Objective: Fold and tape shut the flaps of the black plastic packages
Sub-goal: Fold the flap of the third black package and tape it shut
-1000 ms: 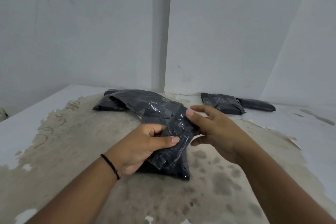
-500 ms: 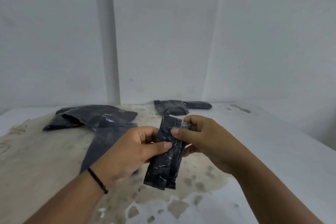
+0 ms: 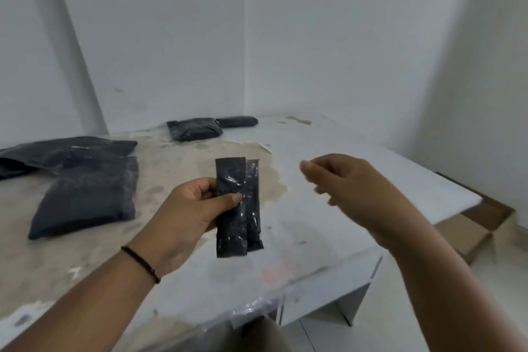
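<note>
Now the right hand (image 3: pixel 345 188) has let go, fingers loose and empty. Left hand (image 3: pixel 190 217) pinches the narrow folded black plastic package (image 3: pixel 237 206). Taping looks next; no tape shows.

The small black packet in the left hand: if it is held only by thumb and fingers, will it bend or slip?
The small black packet stands upright from a mid-length pinch of the left hand without drooping, so it is probably fairly stiff and light. Its glossy film shows highlights, so it may be somewhat slippery. The right hand is off it.
</note>
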### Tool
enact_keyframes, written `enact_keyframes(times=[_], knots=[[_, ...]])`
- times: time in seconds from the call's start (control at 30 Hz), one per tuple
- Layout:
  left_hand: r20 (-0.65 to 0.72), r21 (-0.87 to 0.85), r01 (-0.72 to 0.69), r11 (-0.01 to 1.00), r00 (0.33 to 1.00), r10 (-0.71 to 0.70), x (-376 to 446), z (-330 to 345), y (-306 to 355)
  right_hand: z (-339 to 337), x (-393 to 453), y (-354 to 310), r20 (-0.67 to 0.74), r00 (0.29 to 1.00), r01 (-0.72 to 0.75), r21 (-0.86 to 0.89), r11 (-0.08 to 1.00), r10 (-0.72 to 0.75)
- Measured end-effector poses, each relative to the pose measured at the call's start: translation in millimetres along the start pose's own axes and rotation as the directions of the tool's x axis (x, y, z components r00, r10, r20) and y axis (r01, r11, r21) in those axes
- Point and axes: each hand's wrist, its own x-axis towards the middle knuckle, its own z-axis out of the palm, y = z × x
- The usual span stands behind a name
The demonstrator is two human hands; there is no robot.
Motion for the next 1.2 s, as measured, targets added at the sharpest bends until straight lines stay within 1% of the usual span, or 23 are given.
enact_keyframes(times=[0.07,0.13,0.23,0.3,0.4,0.53,0.63,0.7,0.87,1.0,1.1,1.2], knots=[[-0.027,-0.016,0.042,0.999,0.999,-0.043,2.0,4.3,-8.1,-15.2,-18.2,18.5,-0.164,0.986,-0.032,-0.014,0.999,0.029],[-0.041,-0.019,0.077,0.997,0.996,-0.078,3.5,8.2,-13.2,-27.7,-35.7,36.8,-0.289,0.955,-0.065,0.013,0.998,0.066],[-0.051,-0.025,0.116,0.993,0.992,-0.117,3.5,14.2,-17.6,-40.4,-58.1,67.5,-0.447,0.882,-0.125,0.090,0.988,0.152],[-0.055,-0.026,0.129,0.991,0.990,-0.130,3.6,18.0,-20.5,-43.6,-69.8,88.2,-0.515,0.828,-0.172,0.143,0.975,0.221],[-0.010,-0.039,0.139,0.990,0.990,-0.139,6.0,24.2,-23.3,-41.1,-81.9,112.6,-0.537,0.782,-0.245,0.202,0.948,0.316],[0.075,-0.064,0.144,0.987,0.987,-0.139,15.4,37.7,-25.3,-30.2,-84.6,127.7,-0.497,0.769,-0.322,0.244,0.915,0.403],[0.113,-0.086,0.149,0.985,0.984,-0.139,29.2,48.7,-27.9,-16.9,-79.2,135.9,-0.453,0.768,-0.365,0.270,0.891,0.453],[0.117,-0.097,0.153,0.984,0.983,-0.141,39.9,53.7,-31.3,-7.2,-73.6,140.7,-0.401,0.772,-0.400,0.297,0.867,0.494],[0.111,-0.112,0.161,0.981,0.983,-0.148,60.1,55.9,-42.2,8.1,-58.2,139.0,-0.239,0.757,-0.474,0.439,0.763,0.608],[0.118,-0.134,0.175,0.975,0.980,-0.160,66.8,47.0,-49.9,20.1,-57.5,125.1,-0.135,0.771,-0.528,0.411,0.743,0.623],[0.142,-0.145,0.166,0.975,0.979,-0.145,67.0,42.6,-53.9,34.5,-64.5,115.9,-0.059,0.786,-0.551,0.385,0.741,0.615],[0.160,-0.164,0.150,0.975,0.979,-0.123,64.4,41.2,-57.0,46.0,-70.3,107.6,0.011,0.790,-0.567,0.394,0.724,0.613]])
